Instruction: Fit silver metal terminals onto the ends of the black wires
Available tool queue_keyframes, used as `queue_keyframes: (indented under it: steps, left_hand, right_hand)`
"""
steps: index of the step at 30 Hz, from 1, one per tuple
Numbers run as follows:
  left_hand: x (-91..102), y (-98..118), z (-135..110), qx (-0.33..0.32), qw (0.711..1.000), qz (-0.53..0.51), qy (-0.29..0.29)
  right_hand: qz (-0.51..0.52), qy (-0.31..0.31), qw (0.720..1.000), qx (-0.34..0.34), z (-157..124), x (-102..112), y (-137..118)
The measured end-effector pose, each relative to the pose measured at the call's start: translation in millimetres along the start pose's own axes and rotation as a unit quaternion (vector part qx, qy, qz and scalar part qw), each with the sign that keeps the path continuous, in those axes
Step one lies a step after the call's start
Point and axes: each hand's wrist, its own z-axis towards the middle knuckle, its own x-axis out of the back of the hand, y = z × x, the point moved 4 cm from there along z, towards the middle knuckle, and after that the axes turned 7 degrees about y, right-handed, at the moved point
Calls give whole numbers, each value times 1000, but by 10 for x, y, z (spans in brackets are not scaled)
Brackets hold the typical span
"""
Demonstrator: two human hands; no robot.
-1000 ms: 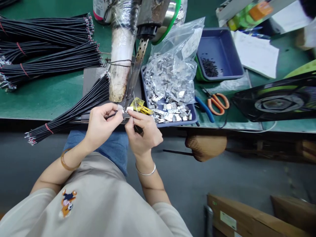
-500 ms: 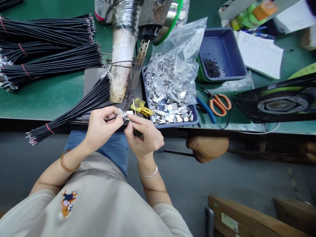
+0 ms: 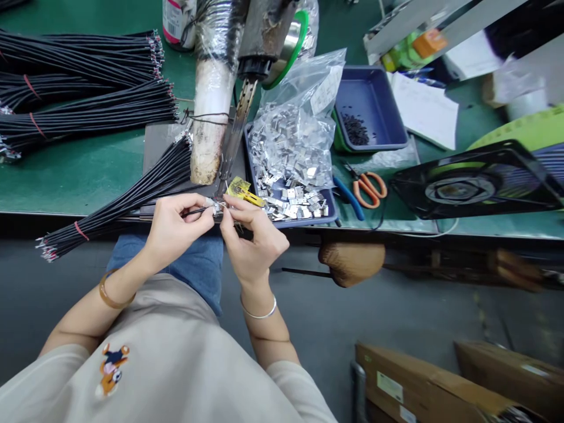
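My left hand (image 3: 178,226) is closed in a pinch on the end of a black cable (image 3: 198,210), where a small silvery metal piece shows at the fingertips. My right hand (image 3: 253,232) meets it there, thumb and index finger pinched on what looks like a thin silvery wire (image 3: 226,187); its lower part is mostly hidden by the fingers. Just beyond the hands lies a yellow clip-like tool (image 3: 250,196). A soldering iron (image 3: 238,126) points down above the fingertips, beside a stained white tube (image 3: 209,135). A cable bundle (image 3: 132,191) lies left of my left hand.
A blue tray (image 3: 304,222) holds metal connector shells and a plastic bag (image 3: 299,117) of more. Behind are a blue bin (image 3: 374,94) with small black parts and a green-rimmed spool (image 3: 294,50). Orange-handled scissors (image 3: 370,189), a black fan (image 3: 476,185) and tied cable bundles (image 3: 88,120) lie around.
The view has shifted, so the tabletop things appear farther left. My fingertips have come closer together, and the metal piece between them is now more covered.
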Motion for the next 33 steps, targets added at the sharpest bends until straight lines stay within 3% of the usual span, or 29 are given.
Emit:
queue_keyframes:
  steps: [9,16,33]
  left_hand:
    - [-2,35,39,22,999,-23,-23]
    - [-10,44,36,21,1000,6,13]
    - [-27,129,42,14,1000,6,26]
  right_hand:
    - [-20,2,1000,-19,5,3,-21]
    - [-13,-3,1000,-2,31,-6,-44]
    - [-15,-19,1000,11,105,13,-88]
